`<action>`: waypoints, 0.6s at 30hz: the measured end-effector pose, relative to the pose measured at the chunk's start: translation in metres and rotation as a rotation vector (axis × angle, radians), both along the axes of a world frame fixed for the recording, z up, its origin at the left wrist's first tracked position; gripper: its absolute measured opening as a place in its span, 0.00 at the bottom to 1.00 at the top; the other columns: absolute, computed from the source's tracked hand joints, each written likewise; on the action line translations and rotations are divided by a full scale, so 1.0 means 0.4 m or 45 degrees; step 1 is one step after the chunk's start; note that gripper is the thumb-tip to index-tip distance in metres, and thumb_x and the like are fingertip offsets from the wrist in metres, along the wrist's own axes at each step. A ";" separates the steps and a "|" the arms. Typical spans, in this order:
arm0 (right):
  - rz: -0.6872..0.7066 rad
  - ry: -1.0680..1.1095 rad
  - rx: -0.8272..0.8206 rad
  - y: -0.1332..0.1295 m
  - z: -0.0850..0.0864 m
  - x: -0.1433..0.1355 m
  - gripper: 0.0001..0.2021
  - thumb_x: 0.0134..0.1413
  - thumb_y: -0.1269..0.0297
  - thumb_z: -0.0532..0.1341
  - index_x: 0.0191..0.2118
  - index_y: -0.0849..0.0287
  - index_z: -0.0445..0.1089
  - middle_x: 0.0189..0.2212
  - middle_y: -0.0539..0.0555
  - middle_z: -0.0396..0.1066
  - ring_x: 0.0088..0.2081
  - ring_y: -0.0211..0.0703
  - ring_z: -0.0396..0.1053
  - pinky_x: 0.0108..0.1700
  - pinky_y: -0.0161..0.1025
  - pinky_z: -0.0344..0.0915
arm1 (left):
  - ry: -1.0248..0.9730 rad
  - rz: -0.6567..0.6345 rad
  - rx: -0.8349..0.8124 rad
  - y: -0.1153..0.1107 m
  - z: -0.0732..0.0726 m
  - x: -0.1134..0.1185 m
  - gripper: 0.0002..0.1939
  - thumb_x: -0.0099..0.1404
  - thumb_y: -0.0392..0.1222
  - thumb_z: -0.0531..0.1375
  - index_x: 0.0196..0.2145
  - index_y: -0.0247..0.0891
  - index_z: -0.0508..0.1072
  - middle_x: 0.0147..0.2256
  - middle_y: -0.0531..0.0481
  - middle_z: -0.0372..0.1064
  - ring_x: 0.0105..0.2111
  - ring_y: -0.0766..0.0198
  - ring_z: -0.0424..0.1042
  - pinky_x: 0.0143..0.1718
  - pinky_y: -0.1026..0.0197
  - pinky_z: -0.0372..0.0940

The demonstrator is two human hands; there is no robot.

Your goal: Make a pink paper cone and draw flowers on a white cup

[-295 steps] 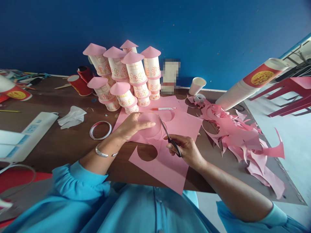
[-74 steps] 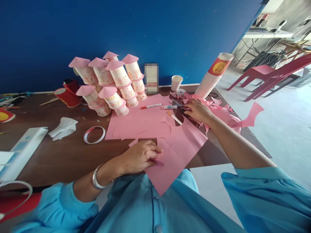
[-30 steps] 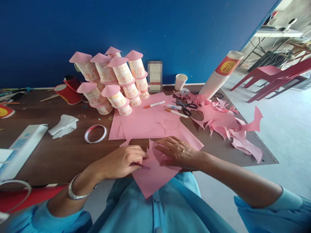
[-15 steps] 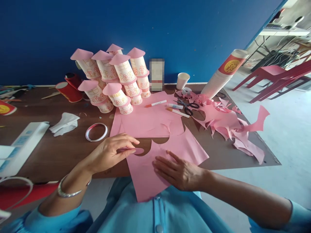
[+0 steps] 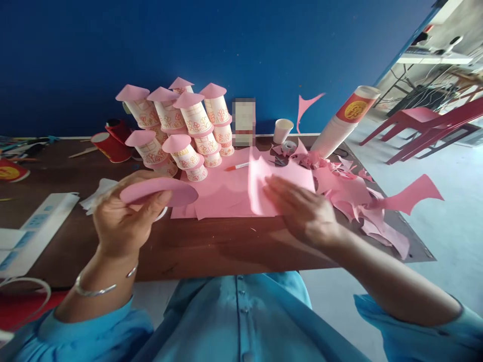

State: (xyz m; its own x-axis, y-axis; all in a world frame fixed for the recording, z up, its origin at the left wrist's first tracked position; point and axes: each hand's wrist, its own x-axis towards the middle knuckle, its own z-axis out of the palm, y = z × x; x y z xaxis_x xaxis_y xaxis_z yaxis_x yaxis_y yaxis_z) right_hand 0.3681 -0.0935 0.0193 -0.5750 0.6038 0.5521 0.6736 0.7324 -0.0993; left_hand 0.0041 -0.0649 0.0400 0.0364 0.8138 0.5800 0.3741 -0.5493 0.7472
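My left hand (image 5: 124, 216) is raised above the table's left half, closed on a pink paper disc (image 5: 160, 191) between thumb and fingers; the disc is tilted, nearly edge-on. My right hand (image 5: 302, 206), smeared by motion, has its fingers stretched out against a cut pink paper sheet (image 5: 260, 188), which is blurred and curls up at its left edge. Its thumb is hidden. Beneath lies more pink paper (image 5: 222, 198). A pink paper scrap (image 5: 306, 108) is in the air before the blue wall. An orange-capped marker (image 5: 237, 166) lies on the paper; scissors (image 5: 279, 162) are mostly covered.
Decorated paper-cup towers (image 5: 192, 118) with pink cone roofs stand at the back left. A tilted stack of paper cups (image 5: 332, 130) and a single white cup (image 5: 282, 130) stand at the back right. Pink offcuts (image 5: 347, 186) overhang the table's right edge. A red stool (image 5: 411, 125) is beyond.
My left hand has lifted the pink disc up and left. My right hand has moved forward with the cut sheet, from my lap to the back papers. A scrap has risen into the air.
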 end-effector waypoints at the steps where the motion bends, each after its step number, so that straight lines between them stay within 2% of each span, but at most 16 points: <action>1: 0.100 -0.081 -0.089 0.005 -0.046 -0.020 0.28 0.73 0.66 0.55 0.76 0.53 0.59 0.70 0.59 0.67 0.72 0.60 0.64 0.69 0.60 0.71 | -0.073 0.019 0.027 0.001 -0.002 0.009 0.05 0.69 0.44 0.68 0.43 0.50 0.82 0.46 0.58 0.81 0.47 0.55 0.78 0.51 0.46 0.75; 2: 0.151 -0.150 -0.159 0.008 -0.093 -0.043 0.27 0.73 0.68 0.53 0.74 0.57 0.62 0.70 0.62 0.68 0.72 0.59 0.64 0.70 0.59 0.70 | -0.135 0.020 0.049 0.004 -0.006 0.021 0.06 0.68 0.45 0.69 0.43 0.51 0.83 0.45 0.58 0.81 0.46 0.56 0.78 0.50 0.47 0.75; 4: 0.079 -0.208 -0.251 0.006 -0.170 -0.092 0.26 0.73 0.74 0.51 0.71 0.61 0.66 0.68 0.66 0.69 0.71 0.56 0.66 0.70 0.57 0.69 | -0.203 -0.074 -0.006 0.015 -0.017 0.054 0.07 0.65 0.46 0.72 0.42 0.49 0.83 0.42 0.56 0.81 0.43 0.58 0.79 0.47 0.50 0.76; 6: 0.021 -0.260 -0.344 -0.004 -0.212 -0.136 0.25 0.73 0.73 0.54 0.72 0.64 0.64 0.69 0.69 0.67 0.71 0.59 0.66 0.71 0.62 0.67 | -0.257 -0.226 -0.166 0.035 -0.036 0.095 0.09 0.64 0.48 0.73 0.41 0.45 0.84 0.37 0.54 0.81 0.36 0.61 0.78 0.39 0.55 0.77; 8: -0.024 -0.250 -0.404 -0.011 -0.216 -0.166 0.28 0.72 0.60 0.61 0.71 0.69 0.64 0.68 0.74 0.67 0.72 0.66 0.62 0.71 0.70 0.63 | -0.230 -0.365 -0.401 0.063 -0.061 0.139 0.10 0.63 0.48 0.73 0.38 0.42 0.83 0.33 0.53 0.81 0.32 0.63 0.77 0.37 0.59 0.75; 9: -0.011 -0.226 -0.428 -0.010 -0.208 -0.174 0.30 0.71 0.56 0.63 0.70 0.69 0.65 0.67 0.74 0.69 0.72 0.66 0.63 0.70 0.70 0.64 | -0.218 -0.435 -0.532 0.078 -0.076 0.159 0.11 0.64 0.49 0.72 0.39 0.40 0.83 0.34 0.52 0.82 0.35 0.60 0.79 0.41 0.57 0.76; 11: 0.032 -0.147 -0.456 0.005 -0.183 -0.177 0.25 0.73 0.56 0.62 0.67 0.66 0.70 0.63 0.71 0.74 0.68 0.60 0.69 0.68 0.61 0.70 | -0.240 -0.480 -0.678 0.107 -0.106 0.190 0.15 0.63 0.53 0.72 0.36 0.38 0.82 0.35 0.50 0.82 0.37 0.58 0.80 0.44 0.56 0.76; 13: 0.022 -0.076 -0.439 0.037 -0.162 -0.166 0.18 0.76 0.64 0.56 0.64 0.62 0.73 0.61 0.66 0.77 0.65 0.53 0.72 0.66 0.52 0.73 | -0.218 -0.438 -0.783 0.127 -0.136 0.208 0.19 0.63 0.57 0.71 0.35 0.37 0.81 0.35 0.48 0.83 0.37 0.56 0.79 0.44 0.55 0.75; 15: -0.032 -0.077 -0.371 0.078 -0.155 -0.144 0.18 0.76 0.65 0.55 0.63 0.62 0.74 0.63 0.66 0.74 0.67 0.54 0.70 0.69 0.53 0.70 | -0.148 -0.389 -0.839 0.134 -0.159 0.212 0.22 0.62 0.60 0.70 0.35 0.35 0.80 0.36 0.46 0.83 0.38 0.53 0.80 0.45 0.54 0.75; 18: -0.080 -0.166 -0.386 0.128 -0.167 -0.093 0.24 0.71 0.56 0.63 0.66 0.63 0.71 0.65 0.69 0.72 0.68 0.58 0.69 0.71 0.56 0.67 | 0.108 -0.371 -0.801 0.126 -0.174 0.205 0.24 0.62 0.62 0.68 0.37 0.35 0.81 0.38 0.44 0.83 0.42 0.50 0.80 0.48 0.53 0.74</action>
